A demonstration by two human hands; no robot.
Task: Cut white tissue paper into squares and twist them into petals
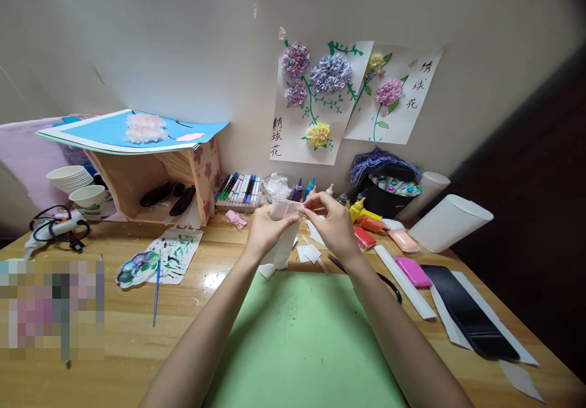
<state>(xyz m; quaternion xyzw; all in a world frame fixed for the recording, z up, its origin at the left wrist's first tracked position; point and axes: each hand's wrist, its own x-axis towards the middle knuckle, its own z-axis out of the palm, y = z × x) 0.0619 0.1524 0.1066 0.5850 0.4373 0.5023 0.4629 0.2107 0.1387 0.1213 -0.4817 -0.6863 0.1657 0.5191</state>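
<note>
A pale wall [183, 47] rose behind a wooden table [128, 347] seen from above. On the table's near side, a green mat [302, 335] lay beneath the person's forearms, probably to shield the wood. A fabric-lined box [204, 182] stood against the wall at the left, a blue sheet [101, 130] spread over its top, perhaps because that made a handy shelf. Two flower pictures hung on the wall, apparently to keep them in sight: the larger flower picture [309, 105] left of the smaller one [394, 96].

Beyond the mat's far edge, both hands held a white paper strip [286, 237] upright above the table. The left hand [270, 225] was nearly closed, thumb pressing the strip against curled fingers, seemingly to steady it. The right hand [332, 222] pinched its upper right corner between thumb and fingertips, a grip suited to fine control.

Behind them, markers [238, 189] lay side by side, likely for easy choosing. Scissors [394, 287] rested partly hidden by the right forearm. Small paper scraps [310, 253] lay near the strip.
</note>
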